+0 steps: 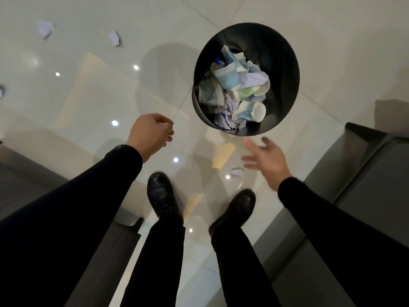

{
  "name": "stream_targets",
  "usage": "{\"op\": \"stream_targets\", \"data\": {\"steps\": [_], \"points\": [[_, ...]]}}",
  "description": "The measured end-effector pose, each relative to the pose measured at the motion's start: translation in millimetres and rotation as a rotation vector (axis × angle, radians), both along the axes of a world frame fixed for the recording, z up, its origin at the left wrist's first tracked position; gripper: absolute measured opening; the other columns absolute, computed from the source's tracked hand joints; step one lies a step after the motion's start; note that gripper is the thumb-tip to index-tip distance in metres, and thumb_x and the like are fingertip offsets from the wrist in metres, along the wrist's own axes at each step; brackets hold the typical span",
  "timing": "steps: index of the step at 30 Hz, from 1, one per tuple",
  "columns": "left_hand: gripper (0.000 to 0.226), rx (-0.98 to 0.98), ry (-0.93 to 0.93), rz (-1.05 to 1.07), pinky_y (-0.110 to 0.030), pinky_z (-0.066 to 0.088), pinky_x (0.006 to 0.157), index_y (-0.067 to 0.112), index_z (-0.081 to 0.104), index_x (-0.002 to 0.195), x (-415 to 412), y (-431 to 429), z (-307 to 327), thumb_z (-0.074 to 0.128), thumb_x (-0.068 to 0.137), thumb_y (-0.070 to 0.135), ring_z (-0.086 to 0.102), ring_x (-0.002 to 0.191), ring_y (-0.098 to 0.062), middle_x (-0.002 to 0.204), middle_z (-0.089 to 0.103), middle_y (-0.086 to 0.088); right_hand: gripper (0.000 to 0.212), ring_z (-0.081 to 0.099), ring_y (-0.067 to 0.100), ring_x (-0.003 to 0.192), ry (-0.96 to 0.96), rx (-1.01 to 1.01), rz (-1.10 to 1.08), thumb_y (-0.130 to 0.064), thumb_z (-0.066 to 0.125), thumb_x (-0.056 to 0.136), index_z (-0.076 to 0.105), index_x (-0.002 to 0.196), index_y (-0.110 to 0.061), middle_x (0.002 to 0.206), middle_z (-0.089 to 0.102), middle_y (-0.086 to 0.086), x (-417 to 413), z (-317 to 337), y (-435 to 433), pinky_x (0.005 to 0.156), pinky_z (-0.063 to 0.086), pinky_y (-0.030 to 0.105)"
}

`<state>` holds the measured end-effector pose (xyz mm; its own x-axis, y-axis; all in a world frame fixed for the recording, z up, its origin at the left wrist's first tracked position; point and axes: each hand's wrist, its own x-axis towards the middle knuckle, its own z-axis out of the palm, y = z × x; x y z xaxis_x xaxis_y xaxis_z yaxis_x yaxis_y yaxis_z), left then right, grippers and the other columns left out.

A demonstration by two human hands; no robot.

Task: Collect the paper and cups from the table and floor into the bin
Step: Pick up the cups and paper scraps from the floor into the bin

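Note:
A round black bin (285, 52) stands on the glossy floor ahead of me, holding several crumpled papers and squashed paper cups (232, 78). My right hand (265, 160) hovers just below the bin's near rim, palm up, fingers spread, holding nothing. My left hand (150, 134) is to the left of the bin with its fingers curled shut; nothing shows in it. A small crumpled paper (236, 172) lies on the floor beside my right hand. Two more crumpled papers (45, 27) (115, 38) lie at the far left, and another piece (1, 90) shows at the left edge.
My two black shoes (162, 196) (238, 209) stand on the pale tiled floor (88, 89). Grey furniture edges flank me at lower left (26, 185) and right (365, 173). Ceiling lights reflect in the tiles.

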<state>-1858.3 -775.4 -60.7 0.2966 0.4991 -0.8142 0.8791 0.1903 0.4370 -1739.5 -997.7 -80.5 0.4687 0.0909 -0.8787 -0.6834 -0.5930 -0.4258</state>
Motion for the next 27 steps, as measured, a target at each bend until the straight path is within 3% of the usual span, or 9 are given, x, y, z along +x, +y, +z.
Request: {"op": "stream_targets", "data": {"steps": [2, 4, 6, 11, 15, 19, 22, 25, 27], "points": [[0.018, -0.006, 0.024, -0.048, -0.033, 0.054, 0.072, 0.008, 0.063, 0.094, -9.5, -7.4, -11.7, 0.047, 0.086, 0.008, 0.063, 0.071, -0.018, 0.086, 0.068, -0.008, 0.072, 0.065, 0.025, 0.085, 0.075, -0.161, 0.167, -0.024, 0.070, 0.079, 0.037, 0.139, -0.001, 0.096, 0.066, 0.007, -22.2, -19.4, -25.0, 0.075, 0.059, 0.034], [0.016, -0.009, 0.078, -0.130, -0.033, 0.053, 0.074, 0.011, 0.063, 0.092, -23.2, -17.1, -33.2, 0.048, 0.085, 0.010, 0.065, 0.074, -0.020, 0.088, 0.069, -0.008, 0.069, 0.059, 0.031, 0.111, 0.106, -0.333, 0.298, -0.023, 0.068, 0.078, 0.039, 0.138, -0.007, 0.123, 0.060, 0.016, -39.5, -51.1, -46.6, 0.096, 0.049, 0.045], [0.016, -0.017, 0.133, -0.166, -0.031, 0.052, 0.071, 0.012, 0.063, 0.091, -38.8, -24.0, -60.4, 0.049, 0.084, 0.009, 0.066, 0.075, -0.022, 0.089, 0.070, -0.010, 0.062, 0.055, 0.034, 0.114, 0.109, -0.392, 0.307, -0.020, 0.067, 0.078, 0.044, 0.135, -0.011, 0.132, 0.053, 0.016, -51.0, -85.4, -55.9, 0.098, 0.047, 0.047], [0.021, -0.019, 0.233, -0.185, -0.036, 0.054, 0.081, 0.012, 0.066, 0.094, -81.8, -34.7, -121.0, 0.050, 0.082, 0.011, 0.067, 0.081, -0.026, 0.090, 0.072, -0.011, 0.061, 0.058, 0.035, 0.105, 0.032, -0.446, 0.376, -0.022, 0.071, 0.075, 0.047, 0.131, -0.017, 0.128, 0.051, 0.020, -72.8, -166.1, -52.9, 0.093, 0.049, 0.038], [0.022, -0.003, 0.271, -0.169, -0.039, 0.053, 0.085, 0.014, 0.067, 0.097, -107.4, -36.0, -143.3, 0.051, 0.082, 0.014, 0.067, 0.083, -0.025, 0.092, 0.071, -0.008, 0.053, 0.058, 0.041, 0.098, -0.041, -0.573, 0.409, -0.018, 0.073, 0.073, 0.051, 0.119, -0.007, 0.126, 0.044, 0.023, -82.1, -206.3, -42.9, 0.088, 0.048, 0.038], [0.021, 0.041, 0.289, -0.167, -0.031, 0.049, 0.077, 0.014, 0.068, 0.095, -126.9, -33.5, -143.0, 0.051, 0.082, 0.014, 0.064, 0.081, -0.024, 0.088, 0.071, -0.008, 0.021, 0.062, 0.038, 0.101, -0.123, -0.580, 0.604, -0.008, 0.063, 0.080, 0.066, 0.099, 0.000, 0.108, 0.067, 0.024, -85.8, -204.4, -39.5, 0.087, 0.047, 0.036], [0.022, 0.026, 0.291, -0.091, -0.039, 0.051, 0.089, 0.013, 0.067, 0.096, -144.1, -27.9, -134.6, 0.051, 0.081, 0.013, 0.066, 0.092, -0.029, 0.097, 0.072, -0.012, 0.023, 0.065, 0.039, 0.094, -0.114, -0.410, 0.567, -0.001, 0.055, 0.080, 0.064, 0.102, 0.000, 0.095, 0.069, 0.020, -99.5, -179.5, -17.0, 0.089, 0.051, 0.040], [0.024, 0.039, 0.324, -0.067, -0.033, 0.049, 0.090, 0.017, 0.066, 0.098, -161.2, -18.7, -124.9, 0.049, 0.082, 0.015, 0.065, 0.096, -0.029, 0.104, 0.071, -0.010, 0.026, 0.066, 0.021, 0.064, -0.051, -0.168, 0.573, 0.003, 0.051, 0.083, 0.061, 0.107, -0.001, 0.068, 0.060, 0.004, -120.9, -147.8, 26.3, 0.059, 0.050, 0.010], [0.027, 0.067, 0.348, -0.076, -0.027, 0.043, 0.086, 0.019, 0.064, 0.103, -175.6, -5.2, -119.7, 0.047, 0.082, 0.015, 0.061, 0.103, -0.026, 0.112, 0.068, -0.007, 0.022, 0.061, 0.000, 0.049, -0.026, -0.038, 0.603, 0.002, 0.052, 0.087, 0.063, 0.106, -0.001, 0.068, 0.060, 0.004, -136.6, -129.2, 65.9, 0.047, 0.042, 0.001]]}}
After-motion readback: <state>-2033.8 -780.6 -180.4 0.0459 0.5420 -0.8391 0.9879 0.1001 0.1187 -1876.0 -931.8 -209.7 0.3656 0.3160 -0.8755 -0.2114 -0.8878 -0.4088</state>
